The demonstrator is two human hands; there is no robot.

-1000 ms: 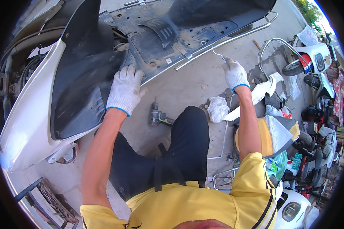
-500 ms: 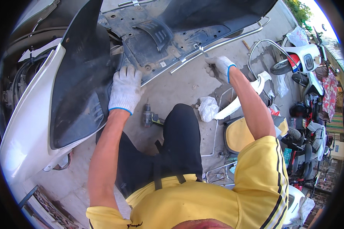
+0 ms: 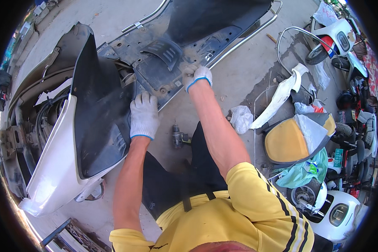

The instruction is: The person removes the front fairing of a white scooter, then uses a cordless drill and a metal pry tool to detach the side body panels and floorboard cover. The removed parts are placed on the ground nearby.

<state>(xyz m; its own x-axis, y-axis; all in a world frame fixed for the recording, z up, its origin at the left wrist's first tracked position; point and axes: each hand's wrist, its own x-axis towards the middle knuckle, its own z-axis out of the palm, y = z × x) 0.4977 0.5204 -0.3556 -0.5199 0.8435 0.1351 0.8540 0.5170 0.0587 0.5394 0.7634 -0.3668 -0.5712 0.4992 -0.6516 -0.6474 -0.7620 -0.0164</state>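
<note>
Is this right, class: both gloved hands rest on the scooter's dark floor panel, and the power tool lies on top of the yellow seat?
Not quite. The head view shows the left hand and right hand on the scooter's dark floor panel, but the power tool lies on the concrete ground by the person's knee, apart from the yellow seat.

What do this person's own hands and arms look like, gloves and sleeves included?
Both the left hand and right hand wear white knit work gloves with a blue cuff edge. The forearms are bare. The short sleeves are yellow, and the right sleeve carries dark stripes along the shoulder.
</note>
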